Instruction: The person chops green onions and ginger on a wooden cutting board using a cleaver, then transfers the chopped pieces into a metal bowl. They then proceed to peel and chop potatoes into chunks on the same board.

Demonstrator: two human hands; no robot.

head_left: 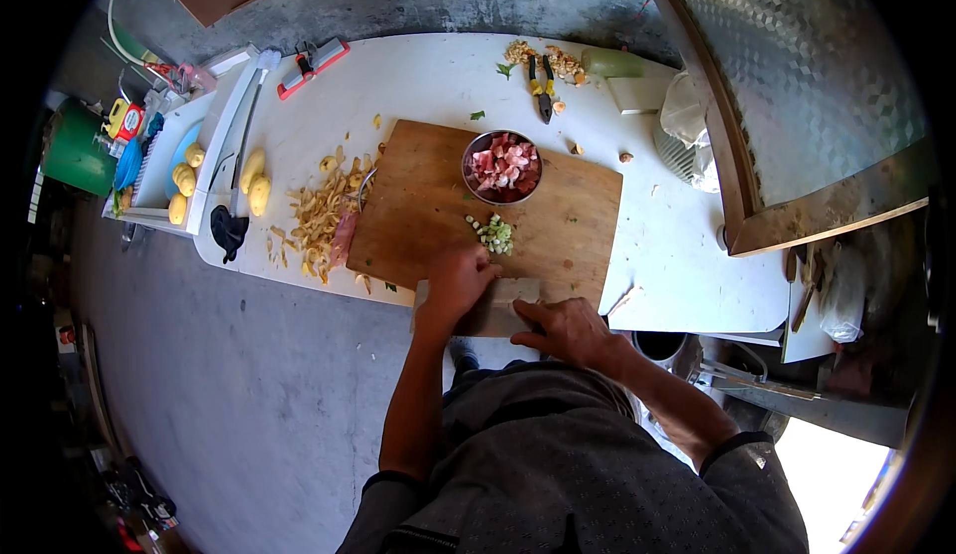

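My right hand [568, 330] is closed at the right end of a cleaver [516, 293], whose wide grey blade lies across the near edge of the wooden cutting board [418, 191]. Its handle is hidden in my grip. My left hand [460, 280] is over the blade's left part, fingers curled together; whatever they pinch, if anything, is hidden. Just beyond the blade sits a small heap of chopped green onion [495, 234]. Farther back on the board stands a round metal bowl [465, 178] filled with diced raw meat.
Vegetable peelings [321, 214] are heaped left of the board, near whole potatoes [259, 196]. Behind the board lie pliers [544, 91] and cracked shells [563, 61]. A red-and-grey tool [314, 66] is at the back left. A wooden-framed panel [737, 171] overhangs the table's right side.
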